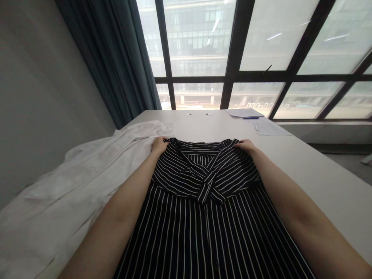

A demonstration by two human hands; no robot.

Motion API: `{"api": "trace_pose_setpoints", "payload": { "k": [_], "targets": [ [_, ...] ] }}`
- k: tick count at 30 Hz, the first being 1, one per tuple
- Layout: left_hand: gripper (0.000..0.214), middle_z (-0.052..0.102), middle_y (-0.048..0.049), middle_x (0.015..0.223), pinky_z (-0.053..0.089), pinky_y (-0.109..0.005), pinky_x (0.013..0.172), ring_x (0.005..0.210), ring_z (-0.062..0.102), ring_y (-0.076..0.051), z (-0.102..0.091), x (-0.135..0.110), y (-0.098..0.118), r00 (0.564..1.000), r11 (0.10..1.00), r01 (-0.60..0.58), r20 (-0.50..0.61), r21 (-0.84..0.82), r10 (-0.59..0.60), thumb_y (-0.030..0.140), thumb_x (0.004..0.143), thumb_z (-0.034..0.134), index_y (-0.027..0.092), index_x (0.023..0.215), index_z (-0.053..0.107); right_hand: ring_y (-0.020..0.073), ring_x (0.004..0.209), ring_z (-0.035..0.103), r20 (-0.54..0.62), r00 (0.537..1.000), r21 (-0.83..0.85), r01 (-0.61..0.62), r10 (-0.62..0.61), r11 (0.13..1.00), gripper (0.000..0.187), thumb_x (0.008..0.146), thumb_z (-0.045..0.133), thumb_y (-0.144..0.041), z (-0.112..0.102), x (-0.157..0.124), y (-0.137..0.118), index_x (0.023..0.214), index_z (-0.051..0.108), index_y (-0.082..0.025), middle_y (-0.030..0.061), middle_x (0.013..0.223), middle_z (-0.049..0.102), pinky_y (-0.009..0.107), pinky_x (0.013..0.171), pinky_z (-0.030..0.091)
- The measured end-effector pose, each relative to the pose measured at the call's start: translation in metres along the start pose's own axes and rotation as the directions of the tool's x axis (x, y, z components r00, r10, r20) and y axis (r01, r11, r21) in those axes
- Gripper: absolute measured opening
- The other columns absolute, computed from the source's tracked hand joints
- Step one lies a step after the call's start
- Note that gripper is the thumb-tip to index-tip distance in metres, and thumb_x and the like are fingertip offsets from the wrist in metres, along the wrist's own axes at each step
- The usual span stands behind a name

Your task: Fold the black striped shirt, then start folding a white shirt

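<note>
Bare arms (300, 211) stretched fwd — L hand (159, 145) & R hand (246, 146) well apart, both in pinch grip.

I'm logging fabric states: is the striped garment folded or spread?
Spread: the striped garment stretches between the left hand and right hand and runs broad to the picture's bottom edge. Its hem is out of view.

Outward of my left hand (159, 145), rumpled white cloth (95, 166) crowds close beside it. Outward of my right hand (245, 146), bare tabletop (314, 186) leaves room to slide across. Beyond both, the way runs open toward the window (197, 35), except ahead and right of my right, where papers (244, 112) and a blue pen (250, 117) lie.
</note>
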State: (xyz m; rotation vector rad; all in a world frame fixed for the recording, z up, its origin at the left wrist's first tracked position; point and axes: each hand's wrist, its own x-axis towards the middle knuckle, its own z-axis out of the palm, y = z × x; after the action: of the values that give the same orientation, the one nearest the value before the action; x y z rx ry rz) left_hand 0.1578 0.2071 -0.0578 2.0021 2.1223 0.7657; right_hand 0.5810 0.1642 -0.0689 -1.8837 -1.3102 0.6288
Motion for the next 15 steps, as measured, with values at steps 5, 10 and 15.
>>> {"api": "trace_pose_setpoints", "payload": {
  "k": [5,10,15],
  "targets": [
    [0.021,0.071,-0.0082,0.108,0.049,-0.032,0.09,0.101,0.065,-0.022,-0.022,-0.004,0.016,0.996,0.988,-0.039,-0.08,-0.151,0.027,0.017,0.08,0.058,0.017,0.101,0.063,0.0192,0.058,0.064,0.026,0.999,0.227,-0.035,0.029,0.973,0.013,0.066,0.073,-0.016,-0.009,-0.01,-0.018,0.077,0.067,-0.012,0.0034,0.059,0.065,0.03,0.058,0.054],
    [0.015,0.069,-0.004,0.101,0.049,-0.029,0.091,0.098,0.064,-0.018,-0.064,-0.013,0.035,0.979,0.95,-0.135,-0.183,-0.28,0.085,0.018,0.078,0.058,0.019,0.093,0.057,0.0168,0.067,0.065,-0.035,0.996,0.401,0.087,-0.079,0.912,0.021,0.066,0.074,-0.022,-0.042,-0.034,-0.04,0.084,0.065,-0.016,0.0018,0.07,0.068,0.03,0.066,0.054],
    [0.019,0.064,0.0017,0.076,0.053,-0.025,0.073,0.076,0.064,-0.015,-0.125,-0.075,0.032,0.911,0.794,-0.372,-0.352,-0.482,0.213,0.025,0.065,0.066,0.021,0.078,0.052,0.0209,0.078,0.065,-0.123,0.942,0.4,0.336,-0.313,0.853,0.028,0.063,0.075,-0.039,-0.096,-0.111,-0.047,0.083,0.065,-0.023,0.0029,0.081,0.067,0.036,0.076,0.053]
  ]
}}
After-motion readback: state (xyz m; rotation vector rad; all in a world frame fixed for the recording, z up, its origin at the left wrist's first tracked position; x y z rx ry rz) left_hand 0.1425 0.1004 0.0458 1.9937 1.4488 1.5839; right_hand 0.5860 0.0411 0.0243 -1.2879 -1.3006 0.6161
